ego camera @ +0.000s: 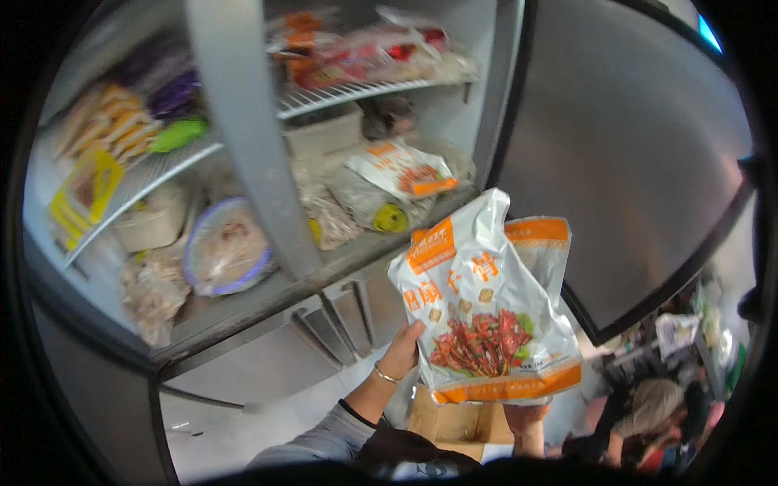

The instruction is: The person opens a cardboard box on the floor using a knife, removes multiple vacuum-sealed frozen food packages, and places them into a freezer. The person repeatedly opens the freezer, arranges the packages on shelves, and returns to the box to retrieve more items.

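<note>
My left hand (404, 352), with a bracelet at the wrist, grips the left edge of a white and orange plastic food packet (486, 304). The packet bears a picture of red food and writing. A second silver and orange packet (541, 243) shows behind it. Beneath the packets is my right hand (526, 419), its fingers mostly hidden behind them; it appears to support them from below. A similar food packet (404, 167) lies on the lower level of the open upright refrigerator or freezer, on top of other bagged food.
Wire shelves (358, 91) hold bagged food. A purple-rimmed bowl covered in plastic (228, 246) stands at lower left. The open metal door (614, 140) spans the right side. Below my hands is an open cardboard box (456, 422). Another person (650, 413) is at lower right.
</note>
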A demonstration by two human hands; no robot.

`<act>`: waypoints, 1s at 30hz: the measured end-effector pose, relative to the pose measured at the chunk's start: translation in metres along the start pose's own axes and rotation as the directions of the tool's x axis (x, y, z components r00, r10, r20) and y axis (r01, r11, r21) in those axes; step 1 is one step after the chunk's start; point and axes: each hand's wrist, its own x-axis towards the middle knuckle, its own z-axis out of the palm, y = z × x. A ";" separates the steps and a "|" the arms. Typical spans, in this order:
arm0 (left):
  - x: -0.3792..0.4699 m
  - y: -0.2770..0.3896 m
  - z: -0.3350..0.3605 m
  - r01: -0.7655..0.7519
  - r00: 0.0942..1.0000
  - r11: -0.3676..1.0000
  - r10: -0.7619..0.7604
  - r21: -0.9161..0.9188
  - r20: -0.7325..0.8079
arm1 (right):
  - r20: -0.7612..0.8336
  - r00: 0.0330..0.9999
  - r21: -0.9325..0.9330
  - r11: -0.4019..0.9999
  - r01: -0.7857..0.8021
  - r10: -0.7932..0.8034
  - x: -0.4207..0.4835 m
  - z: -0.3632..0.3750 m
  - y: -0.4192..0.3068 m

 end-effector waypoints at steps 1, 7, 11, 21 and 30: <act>0.008 0.003 0.004 -0.041 0.999 0.995 0.038 0.090 0.038 | -0.027 0.996 0.007 0.996 0.087 -0.086 0.008 -0.010 0.015; -0.014 0.031 0.021 -0.027 0.998 0.991 0.034 0.132 -0.048 | -0.151 0.981 0.014 0.992 0.126 -0.123 0.009 0.018 0.078; -0.023 0.049 0.044 -0.166 0.986 0.973 0.163 0.161 0.030 | -0.074 0.995 0.101 0.993 -0.061 0.068 0.024 0.043 0.075; -0.043 0.085 0.073 -0.378 0.910 0.924 0.358 0.064 0.207 | 0.238 0.957 0.218 0.969 0.115 -0.167 0.057 0.060 0.050; -0.055 0.142 0.125 -0.630 0.773 0.741 0.569 0.232 0.281 | 0.375 0.911 0.345 0.938 0.033 -0.169 0.068 0.149 -0.006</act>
